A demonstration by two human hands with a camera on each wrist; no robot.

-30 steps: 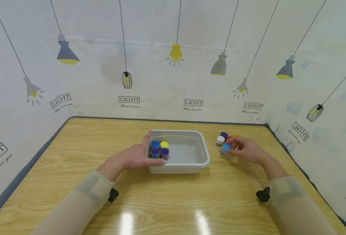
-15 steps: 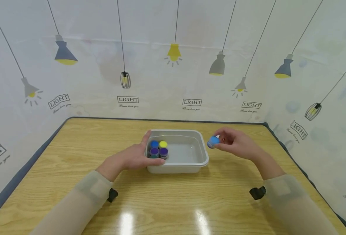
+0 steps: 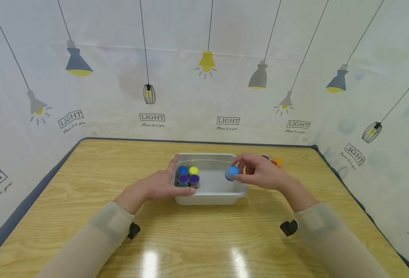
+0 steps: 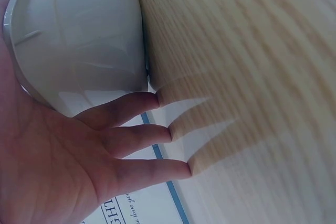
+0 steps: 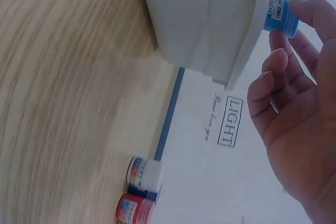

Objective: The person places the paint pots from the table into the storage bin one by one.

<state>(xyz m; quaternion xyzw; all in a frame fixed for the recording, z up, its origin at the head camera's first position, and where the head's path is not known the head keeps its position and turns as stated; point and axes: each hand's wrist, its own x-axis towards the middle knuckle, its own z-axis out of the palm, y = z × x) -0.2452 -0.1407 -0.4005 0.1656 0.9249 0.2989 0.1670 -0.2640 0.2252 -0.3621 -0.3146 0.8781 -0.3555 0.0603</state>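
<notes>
A white plastic bin (image 3: 206, 200) stands mid-table. My left hand (image 3: 156, 185) spans its left end, with the thumb along the front rim and the index finger at the back corner. In the left wrist view the other fingers (image 4: 142, 176) are straight and spread beside the bin wall. My right hand (image 3: 260, 172) pinches a small light-blue paint jar (image 3: 232, 173) between thumb and fingertips, over the right part of the bin. Within the bin's left end are several paint jars, among them a blue one (image 3: 183, 170), a yellow one (image 3: 193, 170) and purple ones (image 3: 194, 179).
To the right of the bin, more jars stand on the wooden table (image 3: 204, 239), partly behind my right hand: an orange one (image 3: 278, 161), a white one (image 5: 146, 174) and a red one (image 5: 134, 209). A lamp-printed sheet (image 3: 176, 131) rises behind the table's back edge.
My right hand has lifted the light-blue jar from beside the other jars and carried it left, over the bin. My left hand stays in place.
</notes>
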